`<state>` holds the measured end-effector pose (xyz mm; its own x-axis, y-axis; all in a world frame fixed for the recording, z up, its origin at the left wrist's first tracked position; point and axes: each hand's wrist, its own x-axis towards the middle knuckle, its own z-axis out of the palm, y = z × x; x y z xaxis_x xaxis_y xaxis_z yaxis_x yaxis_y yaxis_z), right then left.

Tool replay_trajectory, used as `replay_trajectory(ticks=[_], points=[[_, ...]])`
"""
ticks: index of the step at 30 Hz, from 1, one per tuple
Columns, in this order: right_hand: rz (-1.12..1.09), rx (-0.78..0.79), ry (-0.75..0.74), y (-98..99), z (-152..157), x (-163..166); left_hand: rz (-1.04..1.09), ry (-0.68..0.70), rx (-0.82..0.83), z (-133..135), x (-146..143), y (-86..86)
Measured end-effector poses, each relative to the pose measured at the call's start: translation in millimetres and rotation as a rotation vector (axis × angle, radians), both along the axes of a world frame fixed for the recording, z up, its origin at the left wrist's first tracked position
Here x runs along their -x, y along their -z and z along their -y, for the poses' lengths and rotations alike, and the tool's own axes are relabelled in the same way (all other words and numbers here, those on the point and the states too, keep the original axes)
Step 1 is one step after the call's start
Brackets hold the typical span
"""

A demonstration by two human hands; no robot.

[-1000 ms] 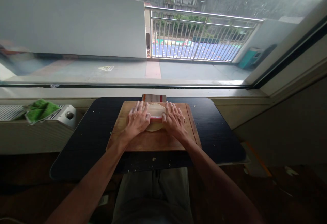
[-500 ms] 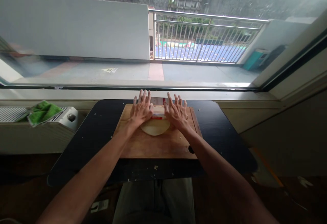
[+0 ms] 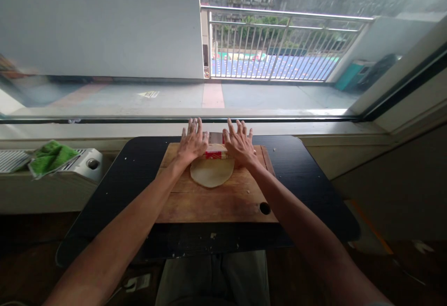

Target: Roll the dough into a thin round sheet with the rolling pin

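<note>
A flat round of dough lies on a wooden cutting board. Across its far part rests a roller-like cylinder with a red and white label; its ends are hidden under my hands, and I cannot make out what it is. My left hand presses palm-down at the cylinder's left end, fingers stretched forward and whitish at the tips. At the right end, my right hand lies the same way, fingers spread. Both hands are open, not wrapped round the cylinder. Just beyond it shows a greyish, red-edged piece, partly hidden.
The board lies on a black table with pale crumbs scattered on it. A window sill runs along the far edge. To the left, a green cloth hangs over a white radiator. The board has a round hole at its near right.
Both hands and the cylinder have moved slightly forward, away from me. More of the dough's near part shows, and the cylinder has turned so a wider red band of its label faces me.
</note>
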<state>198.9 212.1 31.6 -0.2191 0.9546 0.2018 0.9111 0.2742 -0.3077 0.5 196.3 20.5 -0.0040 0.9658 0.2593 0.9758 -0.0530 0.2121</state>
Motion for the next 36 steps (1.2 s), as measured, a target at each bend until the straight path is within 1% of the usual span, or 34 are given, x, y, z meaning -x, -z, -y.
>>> replay_trajectory(ticks=[2, 6, 8, 10, 14, 19, 22, 25, 30, 36], points=[[0.049, -0.005, -0.018, 2.1, 15, -3, -0.021, -0.001, 0.027, 17, -2, 3.1], [0.111, -0.056, -0.001, 5.5, 45, -6, -0.072, 0.023, -0.003, 51, -7, 5.1], [0.126, -0.084, 0.006, 5.7, 53, -6, -0.078, 0.034, -0.031, 59, -9, 4.6], [0.133, -0.097, 0.010, 4.2, 53, -5, -0.069, 0.034, -0.056, 59, -9, 3.8], [0.112, -0.087, 0.029, -1.6, 35, -2, -0.049, 0.038, -0.083, 38, -4, 1.4], [-0.047, -0.062, 0.033, -4.0, -4, 3, -0.022, 0.001, -0.066, -1, 1, -3.0], [-0.097, -0.067, 0.026, -4.2, -23, 6, 0.002, -0.008, -0.053, -20, 3, -4.1], [-0.085, -0.082, 0.017, -5.5, -37, 8, 0.027, -0.008, -0.061, -32, 4, -5.9], [-0.050, -0.108, 0.020, -6.5, -52, 13, -0.009, 0.032, -0.103, -45, 6, -10.0], [-0.024, -0.119, 0.032, -4.6, -63, 17, -0.009, 0.021, -0.106, -64, 8, -5.3]])
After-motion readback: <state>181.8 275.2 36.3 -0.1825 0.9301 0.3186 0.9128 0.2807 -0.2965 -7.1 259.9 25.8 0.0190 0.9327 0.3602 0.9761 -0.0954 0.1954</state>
